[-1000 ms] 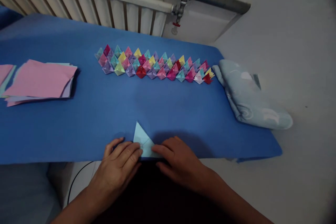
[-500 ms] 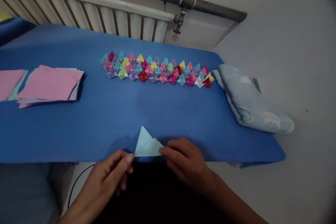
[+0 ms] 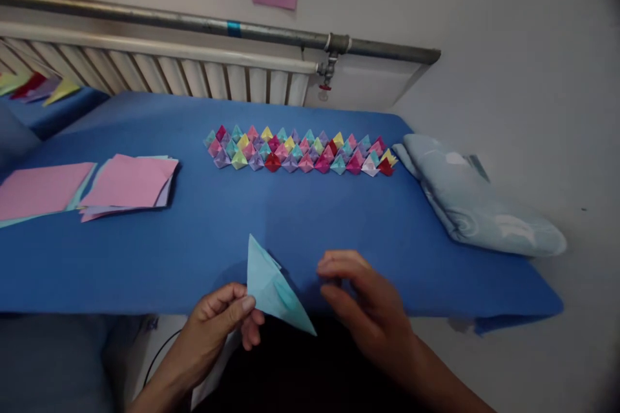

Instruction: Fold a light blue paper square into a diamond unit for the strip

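Turquoise paper [image 3: 271, 284] had come up off the worktop [image 3: 213, 239] since half a second earlier, tipping its right-hand point down toward the wearer; right hand [image 3: 371, 300] had let go of it. Left hand [image 3: 223, 313] pinched the paper's left side, thumb on top. Right hand was empty, fingers loosely curled.

Handling, my judgement: a light pinch near the edge suited such thin sheet, keeping layers aligned without creasing the middle. Any fold seemed best pressed flat on the worktop, points matched first, crease run from one end.

Position: paper sat just right of the left fingertips, well short of the right hand, a gap between. It straddled the worktop's near edge as viewed, upper point toward the far edge, lower point past the near one.
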